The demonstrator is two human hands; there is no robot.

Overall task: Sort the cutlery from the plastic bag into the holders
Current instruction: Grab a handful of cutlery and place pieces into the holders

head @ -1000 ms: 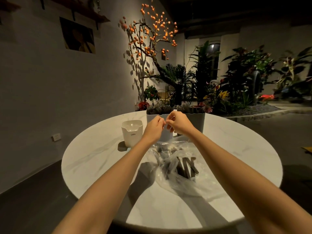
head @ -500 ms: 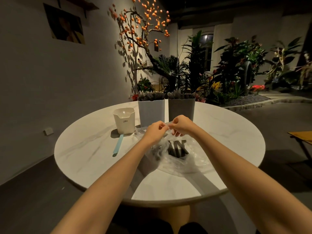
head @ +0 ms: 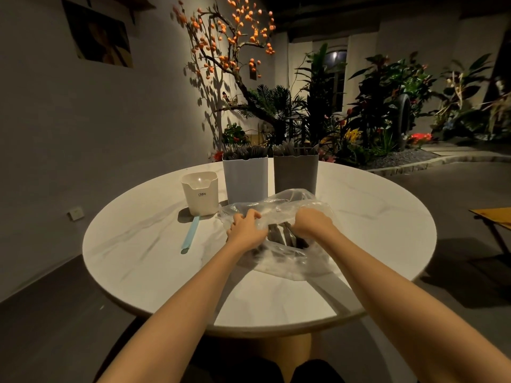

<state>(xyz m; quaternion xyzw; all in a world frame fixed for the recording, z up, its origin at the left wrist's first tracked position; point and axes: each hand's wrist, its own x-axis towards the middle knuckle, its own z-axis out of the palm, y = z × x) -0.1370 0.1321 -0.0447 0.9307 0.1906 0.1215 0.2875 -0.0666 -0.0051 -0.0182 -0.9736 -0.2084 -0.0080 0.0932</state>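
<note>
Clear plastic bag (head: pixel 279 258) sat on the table (head: pixel 138 244), its mouth gripped by the left hand (head: pixel 246 230) and right hand (head: pixel 312 223). Dark cutlery (head: pixel 284 236) lay inside, right between them.

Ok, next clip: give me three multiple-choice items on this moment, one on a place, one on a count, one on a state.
1. Where does the light blue utensil lie?
A. inside the plastic bag
B. on the table in front of the white cup
C. in the grey holder

2. How many tall holders stand behind the plastic bag?
A. one
B. two
C. four

3. What are the hands doing?
A. both grip the bag
B. both rest flat on the table
C. one lifts the white cup

Key: 1 B, it lies on the table just before the white cup. 2 B, a pale holder and a grey holder. 3 A, left hand and right hand clutch the plastic.
</note>
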